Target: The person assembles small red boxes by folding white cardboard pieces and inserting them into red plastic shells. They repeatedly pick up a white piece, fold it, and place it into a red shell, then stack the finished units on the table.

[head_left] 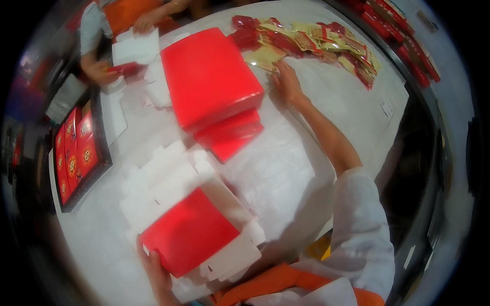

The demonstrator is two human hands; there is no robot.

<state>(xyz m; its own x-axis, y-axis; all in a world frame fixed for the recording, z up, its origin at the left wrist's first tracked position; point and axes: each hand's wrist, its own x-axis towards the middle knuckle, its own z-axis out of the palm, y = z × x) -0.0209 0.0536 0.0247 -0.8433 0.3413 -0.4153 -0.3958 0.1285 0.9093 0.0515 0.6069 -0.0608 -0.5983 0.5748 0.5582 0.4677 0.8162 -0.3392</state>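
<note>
Near the front of the table, my left hand [155, 270] grips the lower left edge of a red cardboard panel [191, 232], thumb on top. The panel lies over unfolded white cardboard [168, 173] with cut flaps. My right hand [288, 84] reaches far across the table, fingers closed on the edge of a shiny gold packet [265, 57]. That packet lies at the near left end of a loose spread of red and gold packets [306, 41]. A large red box [212, 76] stands left of my right hand, on smaller red pieces [232, 135].
At the far left another person's hands [148, 21] hold a white carton piece [137, 48] and something red. A black-edged tray [79, 153] of red patterned boxes sits at the left table edge. Red boxes [400, 38] are stacked beyond the right edge.
</note>
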